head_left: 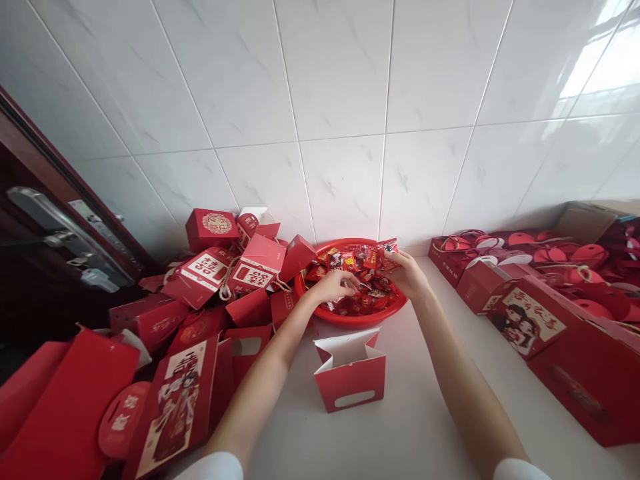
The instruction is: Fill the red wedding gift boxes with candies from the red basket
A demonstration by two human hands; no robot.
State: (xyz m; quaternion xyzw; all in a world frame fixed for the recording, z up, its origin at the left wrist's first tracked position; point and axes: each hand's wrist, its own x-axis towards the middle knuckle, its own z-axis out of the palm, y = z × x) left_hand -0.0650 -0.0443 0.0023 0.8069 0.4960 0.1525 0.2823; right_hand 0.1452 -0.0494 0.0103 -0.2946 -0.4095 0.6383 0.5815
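A red plastic basket [353,321] filled with small wrapped candies [369,259] stands against the tiled wall. Over its left side my left hand [336,287] reaches in, fingers curled down among the candies; what they pinch, if anything, is too small to make out. At the basket's right rim, my right hand [409,275] grips a red candy packet [387,248] between thumb and fingers. In front of the basket, between my forearms, a red paper gift box [350,383] sits upright with its top unfolded and a pale oval window facing me.
Red gift boxes [205,270], several with rope handles, lie in a loose heap on the left. On the right, rows of red boxes [530,320] line the white table [400,433]. A dark door with a metal handle [55,223] is at far left.
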